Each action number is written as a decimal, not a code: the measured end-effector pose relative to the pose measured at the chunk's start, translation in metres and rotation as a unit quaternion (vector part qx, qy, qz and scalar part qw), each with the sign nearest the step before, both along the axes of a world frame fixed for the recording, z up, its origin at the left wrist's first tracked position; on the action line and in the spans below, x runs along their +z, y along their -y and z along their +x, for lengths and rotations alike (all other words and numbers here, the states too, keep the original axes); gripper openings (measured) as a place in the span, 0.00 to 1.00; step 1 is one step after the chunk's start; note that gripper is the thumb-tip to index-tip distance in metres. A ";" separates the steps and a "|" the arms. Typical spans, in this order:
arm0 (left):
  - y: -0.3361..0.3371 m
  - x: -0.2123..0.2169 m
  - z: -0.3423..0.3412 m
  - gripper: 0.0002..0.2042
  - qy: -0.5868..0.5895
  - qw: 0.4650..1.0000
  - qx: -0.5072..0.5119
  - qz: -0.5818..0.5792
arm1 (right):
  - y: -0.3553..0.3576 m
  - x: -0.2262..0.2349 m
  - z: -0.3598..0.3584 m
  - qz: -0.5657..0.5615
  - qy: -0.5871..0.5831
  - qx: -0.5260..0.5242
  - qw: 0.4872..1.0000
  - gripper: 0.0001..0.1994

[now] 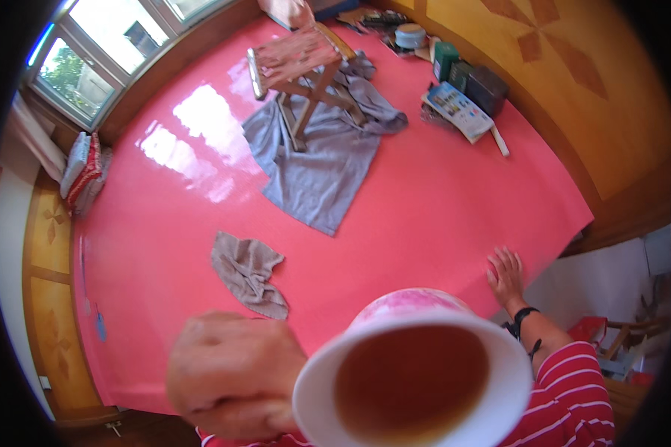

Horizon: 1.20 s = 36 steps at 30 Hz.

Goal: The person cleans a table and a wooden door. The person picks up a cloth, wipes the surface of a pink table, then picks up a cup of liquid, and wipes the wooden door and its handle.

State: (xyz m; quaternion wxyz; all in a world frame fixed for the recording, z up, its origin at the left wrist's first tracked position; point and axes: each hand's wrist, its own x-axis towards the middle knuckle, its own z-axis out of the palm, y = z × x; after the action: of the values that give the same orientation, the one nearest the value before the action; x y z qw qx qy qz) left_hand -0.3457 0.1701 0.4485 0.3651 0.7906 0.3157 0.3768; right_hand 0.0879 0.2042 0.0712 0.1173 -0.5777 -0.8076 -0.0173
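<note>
My left hand [235, 372] is closed around the handle side of a white cup [504, 376] with a pink pattern on its outer wall. The cup is held up close in the foreground, tilted so that its mouth faces me. Brown liquid [411, 380], which looks like tea, fills much of it. My right hand [506, 276] lies with fingers stretched out on the glossy pink surface [425, 216], near its right edge, and holds nothing. A crumpled grey-brown cloth [247, 272] lies beyond my left hand.
A wooden folding stool [313, 82] stands on a spread grey-blue cloth [324, 171] farther back. By the wood-panelled wall lie a booklet [458, 110], a dark box [487, 91] and several small items. Folded textiles [86, 171] are stacked at the left, below the window.
</note>
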 end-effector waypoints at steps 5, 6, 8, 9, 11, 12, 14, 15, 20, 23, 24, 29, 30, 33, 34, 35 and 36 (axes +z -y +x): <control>0.001 -0.021 0.003 0.07 0.106 0.987 0.047 -0.114 | 0.013 0.006 0.003 0.002 -0.002 -0.011 1.000 0.17; 0.007 -0.023 0.003 0.08 0.119 0.973 0.065 -0.185 | 0.011 0.005 0.001 -0.008 0.006 -0.019 1.000 0.17; 0.008 -0.018 0.001 0.09 0.091 0.967 0.089 -0.221 | 0.011 0.003 0.002 0.001 -0.001 -0.016 1.000 0.17; 0.009 -0.018 0.000 0.09 0.091 0.968 0.092 -0.215 | 0.011 0.003 0.002 -0.004 -0.004 -0.016 1.000 0.18; 0.010 -0.019 -0.003 0.10 0.107 0.958 0.100 -0.245 | 0.009 0.000 0.002 0.004 -0.009 -0.013 1.000 0.18; 0.011 -0.020 -0.004 0.10 0.108 0.959 0.101 -0.243 | 0.008 0.000 0.001 0.005 -0.013 -0.013 1.000 0.18; 0.012 -0.019 -0.005 0.11 0.107 0.956 0.113 -0.248 | 0.008 0.000 0.001 0.008 -0.015 -0.010 1.000 0.18; 0.013 -0.018 -0.006 0.11 0.108 0.956 0.115 -0.248 | 0.009 0.001 0.000 0.006 -0.017 -0.008 1.000 0.18; 0.019 -0.013 -0.006 0.11 0.126 0.959 0.124 -0.222 | 0.009 0.003 0.000 0.006 -0.018 -0.001 1.000 0.18; 0.028 -0.004 -0.007 0.10 0.115 0.964 0.126 -0.203 | 0.012 0.003 0.001 0.002 -0.011 0.002 1.000 0.19; 0.029 -0.002 -0.007 0.10 0.118 0.963 0.129 -0.205 | 0.011 0.004 0.002 -0.001 -0.003 0.000 1.000 0.19; 0.034 0.011 -0.008 0.08 0.095 0.988 0.102 -0.064 | 0.013 0.000 0.005 0.011 0.029 -0.007 1.000 0.18; 0.034 0.016 -0.009 0.08 0.064 0.995 0.082 0.006 | 0.014 0.006 0.003 0.006 0.013 -0.003 1.000 0.18; 0.044 0.025 -0.007 0.07 0.091 0.994 0.067 0.006 | 0.014 0.002 0.003 0.019 0.029 -0.007 0.999 0.18; 0.047 0.026 -0.007 0.07 0.092 0.994 0.059 0.011 | 0.012 0.001 0.001 0.017 0.031 -0.001 0.999 0.18; 0.053 0.027 -0.008 0.08 0.092 0.994 0.055 0.017 | 0.009 0.000 -0.002 0.016 0.027 0.003 1.000 0.18; 0.057 0.027 -0.008 0.08 0.095 0.994 0.047 0.020 | 0.008 0.001 -0.004 0.015 0.024 0.005 1.000 0.18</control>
State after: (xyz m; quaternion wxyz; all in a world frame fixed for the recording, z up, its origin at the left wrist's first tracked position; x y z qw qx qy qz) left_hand -0.3542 0.1130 0.4756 0.3595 0.7428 0.3084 0.4731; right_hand 0.0842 0.1961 0.0726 0.1072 -0.5711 -0.8127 -0.0429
